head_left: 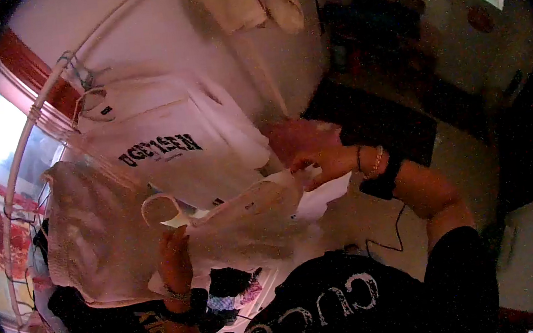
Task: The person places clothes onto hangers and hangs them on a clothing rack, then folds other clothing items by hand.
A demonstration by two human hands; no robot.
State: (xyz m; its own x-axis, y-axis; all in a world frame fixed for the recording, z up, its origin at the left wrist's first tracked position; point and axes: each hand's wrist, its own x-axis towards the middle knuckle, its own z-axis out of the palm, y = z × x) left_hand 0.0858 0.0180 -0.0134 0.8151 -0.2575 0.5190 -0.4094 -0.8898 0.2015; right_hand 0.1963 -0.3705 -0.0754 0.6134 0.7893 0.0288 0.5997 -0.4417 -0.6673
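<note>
"What is the right hand (327,163) doing?"

"It is pinching the upper edge of the pale, light-coloured cloth garment (247,225), fingers closing on the fabric. A beaded bracelet (377,161) and a wide black wristband (383,182) are circling that wrist."

"And the left hand (174,254)?"

"It is reaching up to the garment's other end, just beside the pale curved hanger hook (156,203). Its fingers are pointing upward, but I cannot tell whether they are gripping the cloth or only touching it."

"So where is the garment lying?"

"It is stretching between the two hands, in front of the wearer's black top with large pale letters (318,313)."

"What is surrounding it?"

"Beyond it, a white shirt with dark printed lettering (169,132) is spreading out, and a plain beige garment (92,234) is lying to the left. Nearer the wearer, a black garment with yellowish lettering (116,321) is resting beside the left wrist, and small patterned cloths (236,297) are sitting just right of it."

"Anything along the left side?"

"A long pale curved rail (32,125) is arching past the clothes."
</note>
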